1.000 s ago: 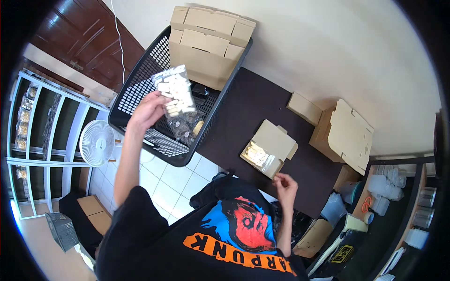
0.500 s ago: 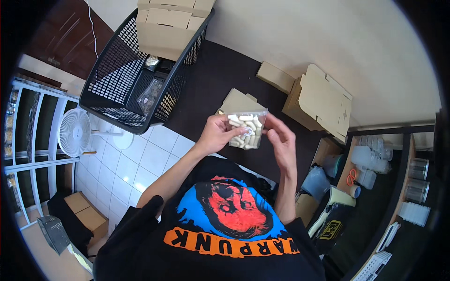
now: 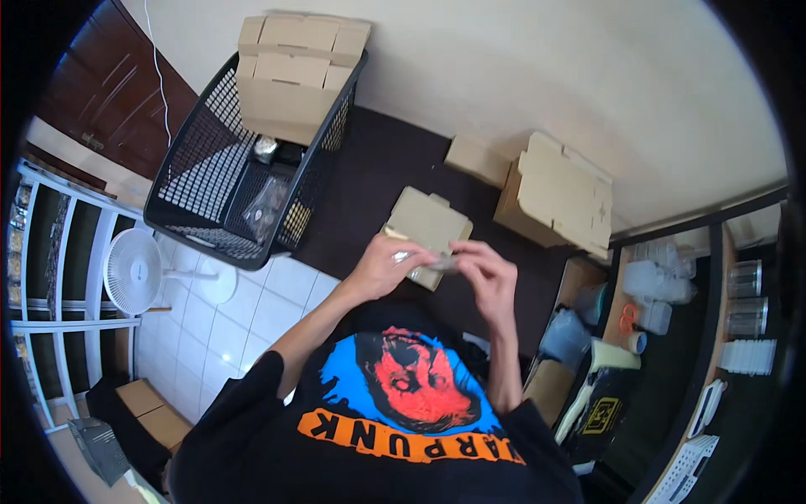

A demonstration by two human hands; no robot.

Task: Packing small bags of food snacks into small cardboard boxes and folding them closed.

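Observation:
Between my hands is a clear plastic packet [image 3: 442, 262], tilted so that I see it nearly edge-on and its contents hardly show. My left hand [image 3: 386, 267] pinches it at one side, thumb pointing right. The fingers of my right hand [image 3: 487, 273] close on its other end. Just beyond and partly under the hands, a small brown cardboard box [image 3: 430, 217] lies on the dark tabletop [image 3: 369, 160].
A black plastic basket [image 3: 197, 227] holding packets and folded cardboard boxes [image 3: 294, 97] stands at the far left. An open cardboard box [image 3: 562, 189] and a long one [image 3: 477, 160] sit near the wall. Shelves [image 3: 714, 311] line the right; a white fan [image 3: 134, 267] stands left.
The packet, which showed its face of pale capsule-shaped pieces, has been tipped nearly edge-on. My right hand has moved in from beside it and its fingers have closed on its end.

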